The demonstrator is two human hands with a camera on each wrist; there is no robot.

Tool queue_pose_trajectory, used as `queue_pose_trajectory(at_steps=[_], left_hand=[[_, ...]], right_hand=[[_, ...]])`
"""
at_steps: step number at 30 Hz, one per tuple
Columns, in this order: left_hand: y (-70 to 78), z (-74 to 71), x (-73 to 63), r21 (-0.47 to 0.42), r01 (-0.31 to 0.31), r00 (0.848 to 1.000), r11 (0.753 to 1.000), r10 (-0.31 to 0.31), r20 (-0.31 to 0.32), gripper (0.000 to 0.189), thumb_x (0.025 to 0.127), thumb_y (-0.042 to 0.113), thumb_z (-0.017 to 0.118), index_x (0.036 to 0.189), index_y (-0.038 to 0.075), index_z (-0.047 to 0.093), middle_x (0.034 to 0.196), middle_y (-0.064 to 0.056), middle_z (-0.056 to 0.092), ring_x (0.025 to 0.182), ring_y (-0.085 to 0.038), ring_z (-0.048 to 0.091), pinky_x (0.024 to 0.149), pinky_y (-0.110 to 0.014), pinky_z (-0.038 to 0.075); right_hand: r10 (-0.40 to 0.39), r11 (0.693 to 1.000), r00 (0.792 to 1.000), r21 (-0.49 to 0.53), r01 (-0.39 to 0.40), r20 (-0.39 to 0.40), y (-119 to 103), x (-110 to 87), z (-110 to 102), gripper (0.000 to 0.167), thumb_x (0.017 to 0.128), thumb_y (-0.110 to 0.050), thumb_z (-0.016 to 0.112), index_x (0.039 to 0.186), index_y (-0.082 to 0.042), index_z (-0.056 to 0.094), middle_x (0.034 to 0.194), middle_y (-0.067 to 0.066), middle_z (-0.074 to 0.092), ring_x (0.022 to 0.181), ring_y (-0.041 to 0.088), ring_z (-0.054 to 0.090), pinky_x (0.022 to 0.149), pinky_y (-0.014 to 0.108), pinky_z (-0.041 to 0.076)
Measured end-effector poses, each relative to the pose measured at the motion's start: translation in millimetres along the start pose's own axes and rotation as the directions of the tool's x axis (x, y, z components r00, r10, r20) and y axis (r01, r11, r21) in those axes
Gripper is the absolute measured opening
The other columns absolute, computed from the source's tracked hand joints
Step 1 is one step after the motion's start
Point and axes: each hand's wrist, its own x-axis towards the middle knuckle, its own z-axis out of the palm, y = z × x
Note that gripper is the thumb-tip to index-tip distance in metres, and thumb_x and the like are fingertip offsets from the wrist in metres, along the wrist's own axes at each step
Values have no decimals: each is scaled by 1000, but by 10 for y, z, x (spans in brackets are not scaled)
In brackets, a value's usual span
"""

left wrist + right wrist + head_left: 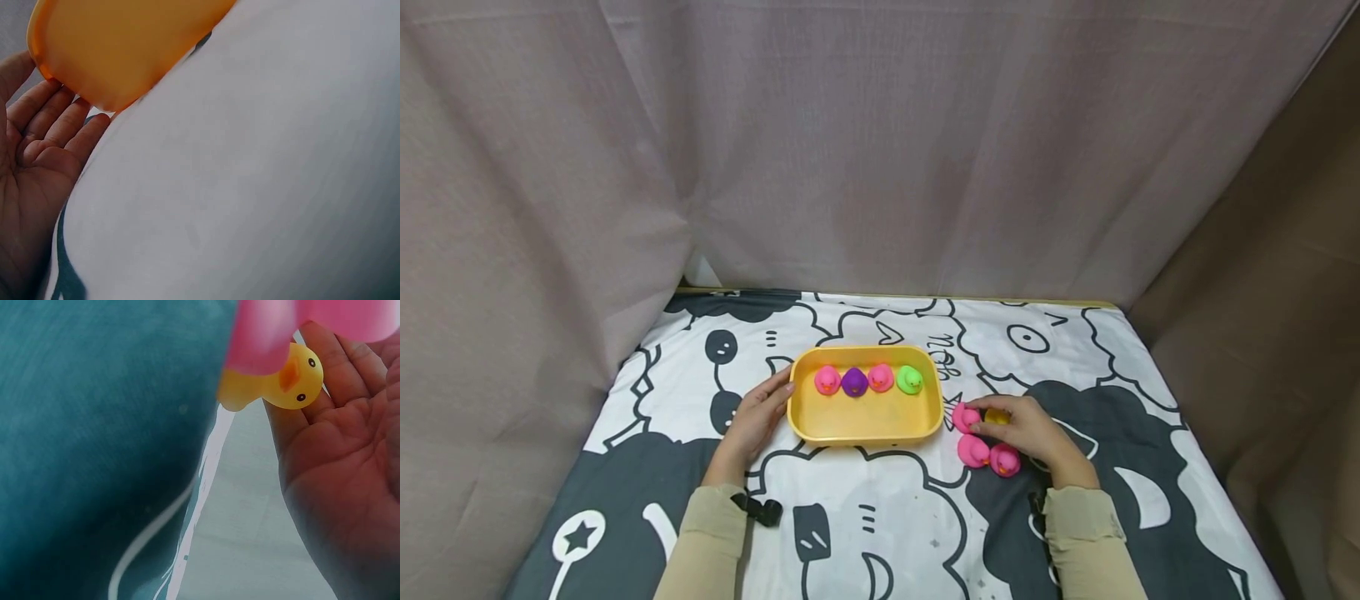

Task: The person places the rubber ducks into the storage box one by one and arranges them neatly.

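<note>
Duck in pink [963, 418] sits at the tips of the right hand [1032, 429], between the thumb and a finger, so that hand is pinching it. Whether the duck touches the cloth or is a little bit up cannot be told.

Right next to it, tucked by the same hand's fingers, is a yellow duck [305, 378] with an orange beak and two black eyes. Two more pink ducks, one [973, 451] and another [1005, 460], sit close together, nearer to the person than the pinched one.

Over to the left of the right hand is a yellow tray [865, 423]. Four ducks stand in a row in its far half: a pink one [827, 381], a purple one [854, 383], one more pink one [881, 378] and a green one [910, 381].

The left hand [754, 423] touches the left end of the tray from outside, its fingers loose and a bit bent.

Both arms wear tan sleeves [703, 542]. Under everything is a white and dark grey cloth [865, 542] with cartoon animals. Big plain curtains [910, 150] hang behind.
</note>
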Motion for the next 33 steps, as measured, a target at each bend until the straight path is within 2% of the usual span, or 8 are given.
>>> queue_pose_trajectory(at_steps=[9,17,27,33], left_hand=[[-8,-7,4,-4,22,1000,1000,-22,-11,48,101,22,63,147,19,53,154,4,45,142,-12,39,110,-23,42],[-6,-8,9,-4,15,1000,1000,-15,-4,49,101,23,63,148,19,53,154,3,45,142,-13,39,110,-23,42],[-1,-1,4,-4,6,1000,1000,-6,-6,46,101,20,61,147,17,54,153,3,45,141,-13,41,107,-21,44],[4,5,-3,2,2,1000,1000,-2,-2,46,101,21,61,147,17,54,153,3,45,142,-13,40,108,-21,44]], right_hand=[[-11,1000,1000,13,11,-3,10,-5,3,38,83,-39,82,119,-28,75,117,-1,70,106,24,59,100,54,51],[-19,1000,1000,-9,19,-20,3,1,-1,40,84,-42,81,120,-24,75,114,2,71,103,25,61,97,53,54],[28,1000,999,2,-28,-28,-17,12,-6,41,85,-42,81,121,-25,75,119,4,70,104,25,60,99,53,53],[32,999,999,18,-31,-39,-28,6,-16,41,84,-41,81,121,-25,75,121,4,70,106,26,61,100,54,52]])
